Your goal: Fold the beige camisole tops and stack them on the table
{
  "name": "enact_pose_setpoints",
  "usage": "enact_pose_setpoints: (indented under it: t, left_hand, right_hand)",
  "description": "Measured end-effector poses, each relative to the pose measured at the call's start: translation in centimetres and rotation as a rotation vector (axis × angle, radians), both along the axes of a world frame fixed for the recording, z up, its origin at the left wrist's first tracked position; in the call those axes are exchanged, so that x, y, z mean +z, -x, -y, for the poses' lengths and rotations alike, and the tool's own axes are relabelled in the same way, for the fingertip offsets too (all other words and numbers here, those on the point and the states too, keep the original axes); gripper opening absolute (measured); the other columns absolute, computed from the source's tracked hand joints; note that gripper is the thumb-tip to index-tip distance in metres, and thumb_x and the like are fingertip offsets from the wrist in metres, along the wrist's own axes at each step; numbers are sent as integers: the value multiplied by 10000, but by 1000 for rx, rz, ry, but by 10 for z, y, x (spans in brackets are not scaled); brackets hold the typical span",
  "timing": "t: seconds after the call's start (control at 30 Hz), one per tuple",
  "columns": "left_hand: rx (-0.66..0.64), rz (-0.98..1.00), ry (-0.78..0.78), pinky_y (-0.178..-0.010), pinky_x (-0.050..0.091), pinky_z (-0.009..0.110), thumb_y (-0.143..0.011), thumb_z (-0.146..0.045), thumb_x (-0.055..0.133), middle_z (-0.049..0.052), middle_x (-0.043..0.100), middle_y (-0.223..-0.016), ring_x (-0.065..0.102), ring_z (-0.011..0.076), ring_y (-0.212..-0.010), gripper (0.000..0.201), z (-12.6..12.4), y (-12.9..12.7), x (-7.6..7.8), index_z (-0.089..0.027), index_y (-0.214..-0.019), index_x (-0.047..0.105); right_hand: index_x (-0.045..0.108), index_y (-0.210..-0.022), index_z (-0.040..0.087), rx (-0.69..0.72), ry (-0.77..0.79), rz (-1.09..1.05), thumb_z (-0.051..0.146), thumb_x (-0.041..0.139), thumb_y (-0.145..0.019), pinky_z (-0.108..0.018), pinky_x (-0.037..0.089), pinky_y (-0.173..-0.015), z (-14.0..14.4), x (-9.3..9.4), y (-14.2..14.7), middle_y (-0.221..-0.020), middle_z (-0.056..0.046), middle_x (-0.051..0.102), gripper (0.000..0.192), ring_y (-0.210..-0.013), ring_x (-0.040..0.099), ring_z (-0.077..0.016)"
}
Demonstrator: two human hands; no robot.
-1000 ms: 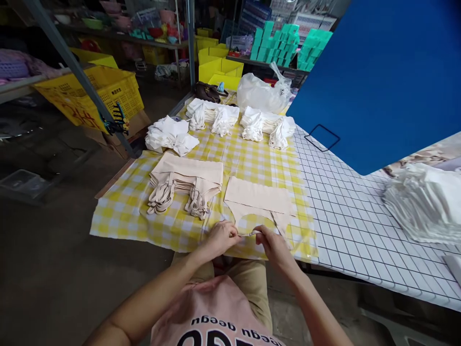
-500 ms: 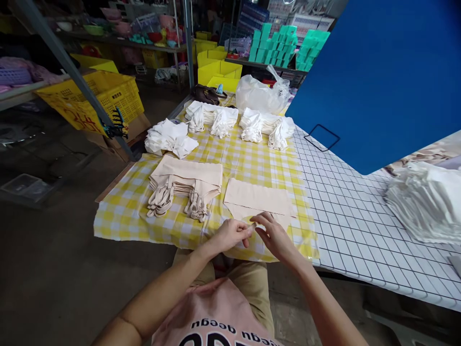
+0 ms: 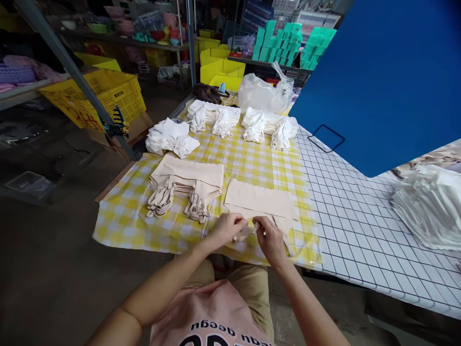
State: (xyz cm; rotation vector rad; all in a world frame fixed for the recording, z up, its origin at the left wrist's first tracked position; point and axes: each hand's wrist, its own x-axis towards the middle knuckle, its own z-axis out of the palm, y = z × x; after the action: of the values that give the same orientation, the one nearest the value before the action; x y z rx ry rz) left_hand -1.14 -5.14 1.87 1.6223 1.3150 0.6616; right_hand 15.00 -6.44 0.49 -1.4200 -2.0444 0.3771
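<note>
A beige cloth piece with straps lies flat in front of me, apparently folded across its lower part. At its near edge my left hand is closed in a pinch, with a blurred pale strip hanging just below the fingers. A short gap to the right, my right hand also pinches, with a bit of pale strap at its fingertips. One strap trails down beside the right hand. Left of this piece is a neat stack of beige strapped pieces, their straps bunched toward me.
White strapped stacks and a loose white pile lie farther back on the yellow checked cloth. Behind them are a plastic bag and a dark handbag. A blue board overhangs the right; a metal post stands left.
My hands have moved slightly apart, the right one turning inward. A strap now trails beside my right hand, and a pale strip shows under my left. The view has shifted slightly.
</note>
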Motion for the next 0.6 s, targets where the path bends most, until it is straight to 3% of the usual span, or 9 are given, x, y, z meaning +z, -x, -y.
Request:
enact_pose_setpoints:
  t: [0.07,0.13,0.27,0.4,0.6]
  left_hand:
    - [13,-202,-224,-732,389,273,-811,-213,514,33,657,-818,571,170,-799,160,-15,1,-7,-150,-839,658]
    - [-54,-362,-398,-816,367,319,-800,-179,535,53,633,-943,540,204,-928,167,-31,-1,-13,-163,-923,648]
    - [-248,-539,-576,-820,355,346,-793,-147,541,68,584,-992,502,225,-964,157,-56,-7,-23,-166,-921,630]
    - [-347,-602,-640,-797,347,349,-812,-149,521,73,571,-924,496,228,-941,95,-69,-13,-32,-158,-835,613]
    - [-257,-509,-553,-813,353,347,-827,-159,511,75,581,-920,498,221,-945,106,-75,-14,-37,-151,-849,614]
  right_hand:
    - [574,-874,176,-99,79,-153,205,418,-819,-269,444,-624,-6,-3,1,-785,-58,653,168,-663,592,-161]
    - [573,-846,173,-169,184,-305,254,442,-802,-279,463,-616,-13,-6,2,-739,-51,656,160,-642,602,-165]
    - [571,-816,161,-208,329,-527,357,482,-762,-286,489,-572,-27,-14,3,-691,-58,655,222,-641,615,-182]
    - [586,-794,160,-229,307,-496,411,499,-755,-277,482,-569,-36,-20,1,-686,-54,656,269,-630,597,-174]
    - [593,-774,161,-227,234,-319,287,445,-752,-273,438,-573,-47,-21,-1,-679,-43,638,196,-600,553,-166]
